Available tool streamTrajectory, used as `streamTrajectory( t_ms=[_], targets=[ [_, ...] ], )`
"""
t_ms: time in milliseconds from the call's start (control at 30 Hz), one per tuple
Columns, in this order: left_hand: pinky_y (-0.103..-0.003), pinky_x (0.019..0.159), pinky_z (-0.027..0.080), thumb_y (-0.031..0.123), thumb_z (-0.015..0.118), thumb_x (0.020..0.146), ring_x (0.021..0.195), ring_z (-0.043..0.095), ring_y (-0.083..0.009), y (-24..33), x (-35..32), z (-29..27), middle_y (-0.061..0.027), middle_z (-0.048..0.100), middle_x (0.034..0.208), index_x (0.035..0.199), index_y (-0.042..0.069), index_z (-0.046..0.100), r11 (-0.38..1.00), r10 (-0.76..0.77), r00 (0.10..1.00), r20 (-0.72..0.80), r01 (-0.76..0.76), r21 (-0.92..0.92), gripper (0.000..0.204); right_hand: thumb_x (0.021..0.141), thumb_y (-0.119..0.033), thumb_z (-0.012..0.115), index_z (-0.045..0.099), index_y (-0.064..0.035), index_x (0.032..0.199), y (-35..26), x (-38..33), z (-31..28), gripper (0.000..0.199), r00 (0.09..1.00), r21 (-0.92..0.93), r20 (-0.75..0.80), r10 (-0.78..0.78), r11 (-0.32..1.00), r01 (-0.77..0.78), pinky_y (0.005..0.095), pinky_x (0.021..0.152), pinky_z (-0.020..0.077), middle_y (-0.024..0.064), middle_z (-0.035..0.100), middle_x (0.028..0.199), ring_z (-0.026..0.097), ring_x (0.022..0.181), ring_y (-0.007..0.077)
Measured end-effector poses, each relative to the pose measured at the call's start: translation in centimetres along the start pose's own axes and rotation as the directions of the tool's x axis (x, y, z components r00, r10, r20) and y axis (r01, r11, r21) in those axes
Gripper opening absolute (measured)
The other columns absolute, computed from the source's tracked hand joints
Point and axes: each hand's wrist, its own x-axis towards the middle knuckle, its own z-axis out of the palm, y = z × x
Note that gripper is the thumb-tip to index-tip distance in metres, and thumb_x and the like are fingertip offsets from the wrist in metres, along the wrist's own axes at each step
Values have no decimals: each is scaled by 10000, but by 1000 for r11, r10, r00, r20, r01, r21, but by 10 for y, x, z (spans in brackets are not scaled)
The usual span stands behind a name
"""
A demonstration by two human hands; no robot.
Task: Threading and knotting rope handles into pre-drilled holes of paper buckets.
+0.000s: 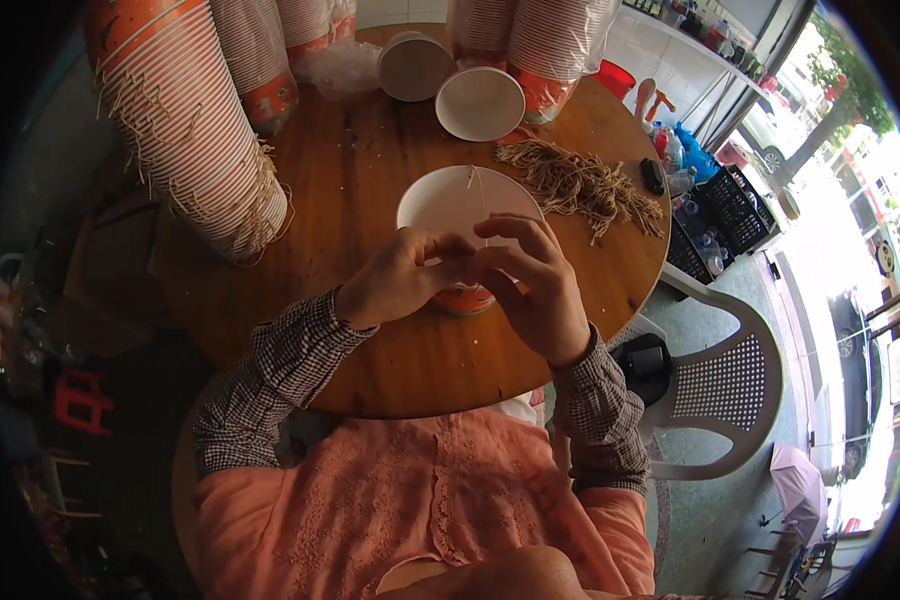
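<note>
Right in front of me a paper bucket (425, 205), white inside and orange-red outside, stands on the round wooden table (345, 200). A thin tan string (471, 178) lies over its far rim and runs down toward my fingers. My left hand (410, 275) is closed in a pinch at the bucket's near side, on the string as far as I can see. Beside it, my right hand (535, 280) has its fingers curled in a pinch too, with the string running to them. The fingertips partly hide the bucket's near rim.
A tall stack of nested buckets (185, 120) with strings hanging from it leans at left. Plastic-wrapped stacks (560, 45) and two loose buckets (480, 104) stand at the back. A heap of tan strings (580, 185) lies at right, near a grey plastic chair (725, 380).
</note>
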Motion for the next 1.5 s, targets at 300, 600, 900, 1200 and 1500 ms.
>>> streamTrajectory(
  t_ms=[300,600,900,1200,1500],
  targets=[
    [-233,828,486,82,621,904,889,612,-92,6,-2,1,-57,676,967,1026,-33,637,994,-5,999,37,1,110,168,790,-24,679,653,-44,896,13,-5,10,110,973,216,-20,229,951,-219,338,837,491,79,631,1023,605,976,243],
    [-219,813,493,88,597,923,907,610,-80,3,-1,-1,-37,662,929,1018,-20,630,995,-13,999,-44,17,94,147,840,-41,658,664,-5,953,7,-14,16,119,895,337,8,445,842,-422,270,733,521,68,688,872,671,830,148],
    [-221,757,517,48,570,930,858,623,-76,-5,-2,7,-26,653,910,978,-5,624,988,139,981,-134,-127,93,90,810,-51,670,666,-5,907,13,-22,27,107,915,253,-37,403,889,-381,289,717,528,95,664,850,661,791,188],
    [-218,750,520,47,630,900,848,606,-64,-17,1,7,-8,618,879,979,6,582,983,174,963,-203,-182,-21,101,804,-60,656,621,-20,846,5,-18,25,68,902,281,-77,424,878,-388,328,868,463,72,646,807,642,766,214],
    [-217,737,529,36,632,898,817,608,-61,-17,-3,6,-14,634,868,945,-6,593,972,226,950,-218,-205,113,74,812,-61,651,615,-40,844,5,-21,27,53,935,231,-126,332,926,-298,382,1027,360,49,648,770,643,756,190]
  ],
)
